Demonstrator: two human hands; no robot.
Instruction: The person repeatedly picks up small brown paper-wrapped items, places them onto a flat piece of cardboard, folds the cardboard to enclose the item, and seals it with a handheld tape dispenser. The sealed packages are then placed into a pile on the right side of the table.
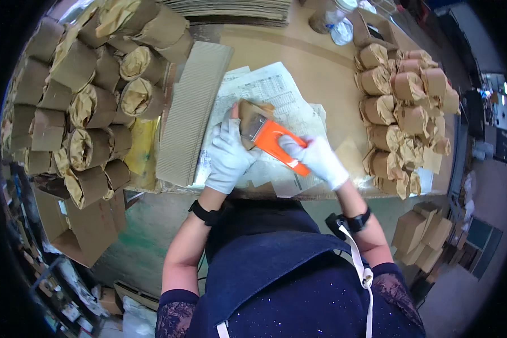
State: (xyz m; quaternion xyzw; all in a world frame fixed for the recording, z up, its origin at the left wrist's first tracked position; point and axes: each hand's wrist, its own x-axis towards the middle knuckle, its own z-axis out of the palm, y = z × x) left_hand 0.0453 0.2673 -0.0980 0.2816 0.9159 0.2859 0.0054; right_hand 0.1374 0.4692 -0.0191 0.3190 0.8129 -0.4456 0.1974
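My right hand (319,160), in a white glove, is closed round an orange tape dispenser (279,145) held at a slant. Its metal-edged front end touches a small brown paper-wrapped bundle (247,115). The gloved left hand (230,153) is closed on that bundle's left side, one bare fingertip showing at the top. Much of the bundle hides behind the dispenser and the hand. Both hands are over printed paper sheets (276,84) spread on the table.
A corrugated cardboard strip (194,112) lies left of the papers. Several paper-stuffed cardboard cylinders are stacked at the left (93,107) and right (380,110). Flat cardboard sheets (236,11), a lidded jar (324,21) and a small box (372,31) sit at the back.
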